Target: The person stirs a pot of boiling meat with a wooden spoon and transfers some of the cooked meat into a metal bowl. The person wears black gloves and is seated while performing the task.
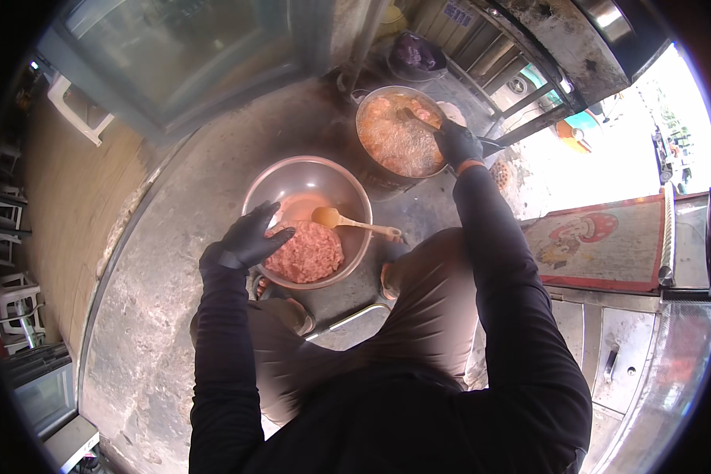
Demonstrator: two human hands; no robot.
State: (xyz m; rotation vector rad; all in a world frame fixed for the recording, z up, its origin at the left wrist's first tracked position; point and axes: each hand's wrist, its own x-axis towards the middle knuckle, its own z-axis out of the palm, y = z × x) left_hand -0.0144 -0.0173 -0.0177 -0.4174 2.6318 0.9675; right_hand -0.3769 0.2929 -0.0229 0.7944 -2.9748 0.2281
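My left hand point(251, 238), in a black glove, hovers over the left side of a wide metal bowl point(349, 189), fingers stretched and thumb apart. Under and beside it lies a mound of pink minced meat point(312, 257); whether the hand touches it I cannot tell. A yellowish ladle point(325, 216) rests in the bowl, its handle across the right rim. To the far right, my black-gloved right hand point(457, 144) is closed round the handle of a long stirring spoon point(423, 120). The spoon's end dips into a pot point(395, 150) of bubbling orange liquid with pinkish lumps.
Behind the pot stands a basin point(416, 57) holding a dark purple bag. A metal frame point(529, 110) is to its right. A metal cabinet point(620, 347) with a red-edged picture board point(596, 241) is on my right. White plastic stools point(16, 304) stand far left, beyond a glass-panelled door point(174, 63).
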